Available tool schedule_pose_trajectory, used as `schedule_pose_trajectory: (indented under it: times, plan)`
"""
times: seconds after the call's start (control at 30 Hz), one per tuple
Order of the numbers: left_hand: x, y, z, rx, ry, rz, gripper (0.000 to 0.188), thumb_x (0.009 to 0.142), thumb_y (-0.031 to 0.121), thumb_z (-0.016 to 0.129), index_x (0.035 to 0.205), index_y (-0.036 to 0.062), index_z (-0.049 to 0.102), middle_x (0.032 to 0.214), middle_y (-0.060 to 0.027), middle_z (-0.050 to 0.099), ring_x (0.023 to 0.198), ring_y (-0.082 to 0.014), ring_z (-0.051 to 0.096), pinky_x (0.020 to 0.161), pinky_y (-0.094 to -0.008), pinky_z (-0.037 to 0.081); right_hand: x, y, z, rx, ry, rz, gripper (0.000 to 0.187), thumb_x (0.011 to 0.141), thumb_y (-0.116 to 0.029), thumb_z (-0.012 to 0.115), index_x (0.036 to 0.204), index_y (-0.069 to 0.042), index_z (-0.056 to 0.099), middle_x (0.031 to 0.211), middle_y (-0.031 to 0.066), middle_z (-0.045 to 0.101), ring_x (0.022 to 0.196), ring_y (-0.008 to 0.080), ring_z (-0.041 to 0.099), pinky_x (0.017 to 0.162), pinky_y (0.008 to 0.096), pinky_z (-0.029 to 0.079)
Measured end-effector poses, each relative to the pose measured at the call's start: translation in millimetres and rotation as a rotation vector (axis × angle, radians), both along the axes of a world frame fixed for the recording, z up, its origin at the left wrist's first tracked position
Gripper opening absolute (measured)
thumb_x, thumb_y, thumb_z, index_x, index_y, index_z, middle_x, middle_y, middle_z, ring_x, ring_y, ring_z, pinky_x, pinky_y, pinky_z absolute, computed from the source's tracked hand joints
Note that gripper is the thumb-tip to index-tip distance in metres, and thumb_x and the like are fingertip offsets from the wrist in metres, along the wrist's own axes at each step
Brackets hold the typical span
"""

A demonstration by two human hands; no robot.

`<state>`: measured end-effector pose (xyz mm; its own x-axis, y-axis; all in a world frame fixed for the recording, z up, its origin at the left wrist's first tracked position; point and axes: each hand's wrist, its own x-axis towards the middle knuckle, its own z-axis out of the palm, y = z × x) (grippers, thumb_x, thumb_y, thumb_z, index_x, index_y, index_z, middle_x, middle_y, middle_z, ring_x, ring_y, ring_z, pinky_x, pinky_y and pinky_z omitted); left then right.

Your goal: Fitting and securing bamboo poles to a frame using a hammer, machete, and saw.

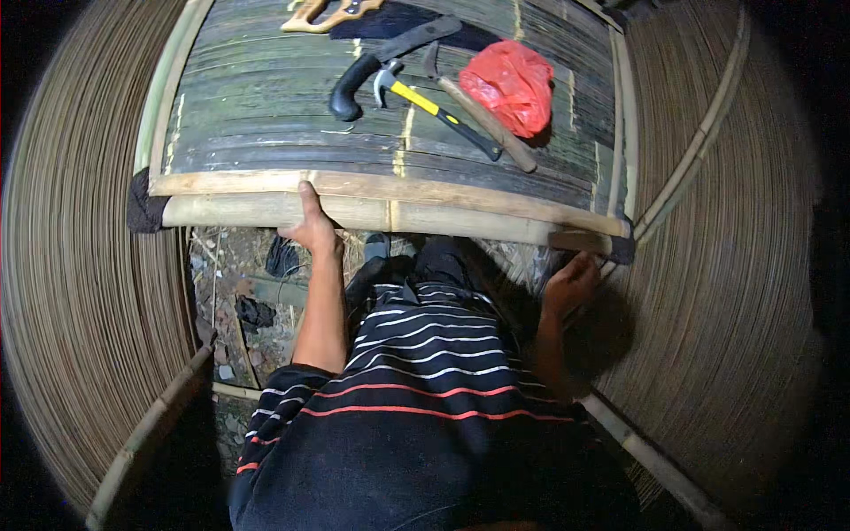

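A pale bamboo pole [443, 219] forms the near edge of a slatted bamboo panel [266, 133], with a flat bamboo strip [372, 184] along its top. My left hand [314, 228] grips this pole left of its middle, thumb up over the strip and fingers out of sight underneath. By the pole's right end, just below a short brown piece [580, 241], my right hand [571, 283] is closed with its fingers curled. Shadow hides what it holds, if anything. Dark cord bindings wrap the left corner [146, 203] and the right corner [622, 250].
On the panel lie a claw hammer [425, 102], a black-handled knife [359, 84], a wooden-handled sickle [487, 124], a handsaw [323, 13] and a red plastic bag [509, 84]. Walls of thin strips stand left [80, 248] and right [726, 292]. Rubble [230, 274] covers the ground.
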<state>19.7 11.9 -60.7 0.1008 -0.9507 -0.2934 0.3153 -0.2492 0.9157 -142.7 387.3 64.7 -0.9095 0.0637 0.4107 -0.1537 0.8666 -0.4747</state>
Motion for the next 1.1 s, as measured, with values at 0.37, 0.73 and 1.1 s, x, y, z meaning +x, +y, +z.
schedule_pose_trajectory:
  times: [0.37,0.73,1.1]
  plan:
    - [-6.2,6.1,6.8,0.025,-0.008,0.008,0.087,0.087,0.028,0.086,0.140,-0.0144,0.032,0.132,-0.0259,0.059,0.114,-0.0307,0.062,0.098,-0.0451,0.055,-94.9,82.5,-0.5,0.129,0.080,-0.054,0.044,0.108,-0.034,0.051,0.121,0.006,0.064,0.116,0.0275,0.064,0.103,0.0431,0.064,0.089,0.0495,0.050]
    - [-88.4,110.7,59.8,-0.732,-0.690,-0.306,0.060,0.092,0.034,0.077,0.131,-0.0059,0.058,0.132,-0.0305,0.058,0.131,-0.0441,0.050,0.112,-0.0572,0.038,-255.9,228.3,-52.8,0.179,-0.087,-0.244,0.036,0.100,-0.036,0.060,0.115,-0.007,0.074,0.108,0.0233,0.073,0.111,0.0442,0.066,0.094,0.0466,0.052]
    - [-201.5,257.2,66.0,-1.279,-0.870,-1.127,0.057,0.082,0.030,0.079,0.133,0.0093,0.064,0.129,-0.0145,0.061,0.125,-0.0359,0.054,0.106,-0.0499,0.040,-291.5,238.8,-34.3,0.167,-0.454,0.042,0.045,0.093,-0.046,0.069,0.114,-0.007,0.076,0.107,0.0211,0.075,0.102,0.0424,0.070,0.090,0.0449,0.053]
